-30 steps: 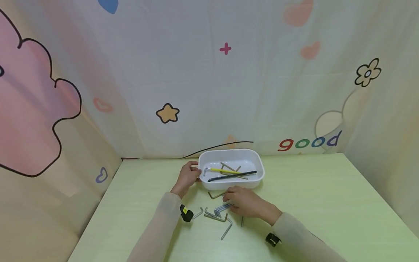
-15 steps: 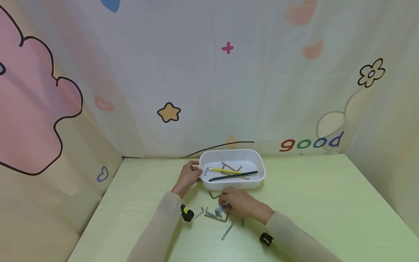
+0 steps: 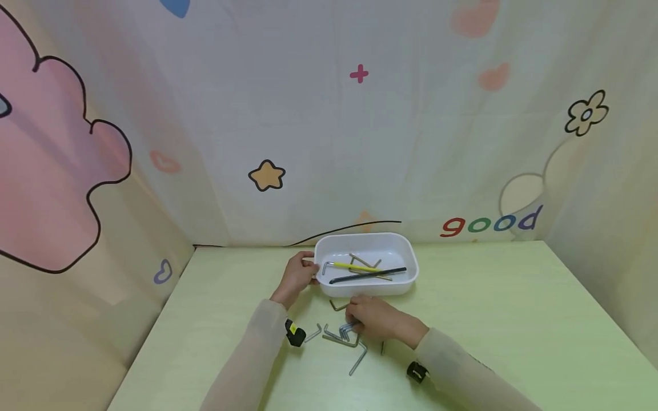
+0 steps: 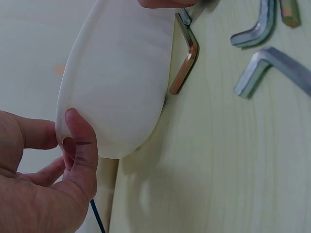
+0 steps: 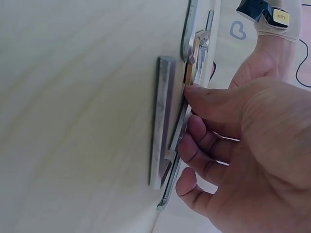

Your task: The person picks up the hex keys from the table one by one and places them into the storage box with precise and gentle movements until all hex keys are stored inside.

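Observation:
My left hand grips the left end of a white plastic tray, its thumb on the outer wall in the left wrist view. Inside lie a yellow hex key, a black bar and several brass-coloured hex keys. In front of the tray my right hand bends over a cluster of silver hex keys. The right wrist view has its thumb and curled fingers pinching a silver hex key low on the table; part of it is hidden.
Loose on the table are a bronze hex key, a silver one nearer the front, and a small one at left. Another bronze key lies by the tray's front wall. A printed curtain hangs behind the table.
My right hand has moved slightly left over the silver keys, then stayed nearly still. My left hand keeps its hold on the tray.

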`<state>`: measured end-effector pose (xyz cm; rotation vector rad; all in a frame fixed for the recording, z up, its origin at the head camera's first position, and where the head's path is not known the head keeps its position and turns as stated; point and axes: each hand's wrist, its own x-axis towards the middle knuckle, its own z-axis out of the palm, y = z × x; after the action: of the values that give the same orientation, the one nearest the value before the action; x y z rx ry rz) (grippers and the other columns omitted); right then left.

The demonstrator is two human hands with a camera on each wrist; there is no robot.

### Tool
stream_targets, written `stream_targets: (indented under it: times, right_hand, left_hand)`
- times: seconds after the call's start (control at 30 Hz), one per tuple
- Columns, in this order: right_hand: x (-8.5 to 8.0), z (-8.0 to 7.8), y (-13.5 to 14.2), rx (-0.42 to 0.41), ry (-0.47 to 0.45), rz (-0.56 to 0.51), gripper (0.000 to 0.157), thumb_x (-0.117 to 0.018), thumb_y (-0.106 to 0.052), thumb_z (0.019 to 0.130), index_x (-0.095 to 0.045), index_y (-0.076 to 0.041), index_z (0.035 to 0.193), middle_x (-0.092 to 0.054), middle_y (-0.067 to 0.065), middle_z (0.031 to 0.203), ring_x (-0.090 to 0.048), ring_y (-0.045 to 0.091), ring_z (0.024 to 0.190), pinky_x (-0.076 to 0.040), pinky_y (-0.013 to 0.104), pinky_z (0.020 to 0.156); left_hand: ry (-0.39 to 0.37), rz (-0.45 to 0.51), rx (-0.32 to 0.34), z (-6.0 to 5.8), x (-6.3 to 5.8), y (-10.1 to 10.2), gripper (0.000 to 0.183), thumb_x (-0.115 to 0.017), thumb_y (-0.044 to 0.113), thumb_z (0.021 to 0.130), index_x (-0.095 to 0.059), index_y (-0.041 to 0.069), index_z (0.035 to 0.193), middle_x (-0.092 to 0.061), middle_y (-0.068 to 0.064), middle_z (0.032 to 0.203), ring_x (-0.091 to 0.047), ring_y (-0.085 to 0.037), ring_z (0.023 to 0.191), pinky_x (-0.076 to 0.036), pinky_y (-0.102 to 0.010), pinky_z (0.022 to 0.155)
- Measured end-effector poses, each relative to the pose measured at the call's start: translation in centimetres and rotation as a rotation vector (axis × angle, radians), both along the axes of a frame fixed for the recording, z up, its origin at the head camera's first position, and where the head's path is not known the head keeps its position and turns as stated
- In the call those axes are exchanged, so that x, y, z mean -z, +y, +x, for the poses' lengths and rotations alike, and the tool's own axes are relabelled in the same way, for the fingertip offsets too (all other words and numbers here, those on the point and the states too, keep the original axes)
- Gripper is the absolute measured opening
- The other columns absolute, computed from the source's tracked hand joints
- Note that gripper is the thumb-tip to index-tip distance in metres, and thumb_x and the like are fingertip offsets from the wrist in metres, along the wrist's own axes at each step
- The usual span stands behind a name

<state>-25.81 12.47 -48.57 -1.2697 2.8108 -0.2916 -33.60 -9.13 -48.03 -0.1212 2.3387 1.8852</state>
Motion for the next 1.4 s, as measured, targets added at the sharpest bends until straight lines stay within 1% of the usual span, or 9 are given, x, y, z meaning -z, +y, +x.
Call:
stream_targets:
  times: [0.13,0.33,0.5,0.63,0.8,0.9,1.0,1.2,1.4]
  right_hand:
    - [0.2,-0.1,0.0,0.019,-0.019,0.005,0.008,-0.071,-0.012,0.087,-0.065,-0.016,0.089,-0.055,-0.007,0.086,-0.047,0.009,0.082,-0.046,0.026,0.076]
    - [0.3,-0.1,-0.2,0.024,-0.014,-0.003,0.007,-0.070,-0.011,0.088,-0.065,-0.016,0.088,-0.057,-0.008,0.086,-0.048,0.009,0.082,-0.047,0.026,0.076]
    - [0.3,0.1,0.0,0.039,0.018,-0.004,0.006,-0.071,-0.015,0.089,-0.066,-0.018,0.089,-0.059,-0.008,0.088,-0.050,0.011,0.085,-0.045,0.029,0.076]
    - [0.3,0.4,0.2,0.048,0.028,-0.016,0.006,-0.071,-0.019,0.090,-0.066,-0.019,0.088,-0.059,-0.009,0.088,-0.051,0.010,0.085,-0.043,0.030,0.076]
    - [-0.4,0.6,0.4,0.060,0.030,-0.027,0.005,-0.070,-0.017,0.091,-0.065,-0.019,0.089,-0.058,-0.010,0.088,-0.051,0.010,0.086,-0.043,0.029,0.077]
    - [-0.9,0.7,0.4,0.060,0.048,-0.018,0.005,-0.070,-0.017,0.091,-0.066,-0.019,0.089,-0.058,-0.010,0.089,-0.052,0.010,0.086,-0.043,0.028,0.076]
    - [-1.5,0.9,0.4,0.054,0.082,-0.015,0.005,-0.070,-0.017,0.090,-0.066,-0.019,0.089,-0.058,-0.009,0.089,-0.052,0.011,0.086,-0.044,0.029,0.077]
    - [-2.8,1.2,0.5,0.052,0.142,-0.047,0.008,-0.072,-0.015,0.089,-0.064,-0.018,0.089,-0.059,-0.007,0.089,-0.054,0.013,0.086,-0.047,0.031,0.078]
    - [-3.4,1.2,0.9,0.073,0.197,-0.065,0.010,-0.073,-0.016,0.087,-0.064,-0.017,0.089,-0.059,-0.007,0.089,-0.055,0.014,0.087,-0.044,0.029,0.074]
  left_hand:
    - [0.002,-0.004,0.001,0.0,0.0,0.0,0.039,-0.058,0.004,0.096,-0.051,0.001,0.134,-0.053,-0.009,0.094,-0.056,-0.017,0.075,-0.056,-0.023,0.062]
    - [-0.008,-0.010,0.001,0.0,0.0,0.0,0.039,-0.058,0.006,0.096,-0.051,0.002,0.135,-0.053,-0.008,0.095,-0.056,-0.017,0.077,-0.056,-0.023,0.062]
    - [0.001,-0.003,-0.002,0.1,-0.1,0.1,0.040,-0.058,0.005,0.095,-0.051,0.001,0.134,-0.052,-0.009,0.095,-0.056,-0.017,0.076,-0.056,-0.023,0.061]
    - [0.012,0.013,-0.004,0.1,0.1,0.2,0.040,-0.058,0.003,0.094,-0.051,-0.001,0.133,-0.052,-0.008,0.093,-0.056,-0.017,0.073,-0.056,-0.024,0.060]
    - [0.022,0.019,-0.009,-0.1,0.3,0.2,0.039,-0.057,0.003,0.095,-0.052,0.000,0.133,-0.053,-0.008,0.094,-0.057,-0.017,0.074,-0.057,-0.025,0.061]
    - [0.024,0.018,-0.011,-0.1,0.2,0.2,0.039,-0.058,0.003,0.095,-0.052,0.001,0.133,-0.053,-0.008,0.094,-0.057,-0.019,0.075,-0.057,-0.025,0.062]
    - [0.027,0.015,-0.012,-0.1,0.2,0.2,0.038,-0.058,0.003,0.095,-0.052,0.000,0.132,-0.053,-0.008,0.093,-0.058,-0.019,0.075,-0.057,-0.025,0.062]
    - [0.032,0.008,-0.013,-0.1,0.1,0.1,0.038,-0.058,0.003,0.095,-0.053,0.000,0.132,-0.053,-0.008,0.093,-0.056,-0.016,0.073,-0.057,-0.024,0.062]
    - [0.017,0.011,-0.013,0.0,0.2,0.1,0.037,-0.058,0.003,0.095,-0.053,0.001,0.132,-0.053,-0.008,0.094,-0.056,-0.016,0.073,-0.057,-0.025,0.063]
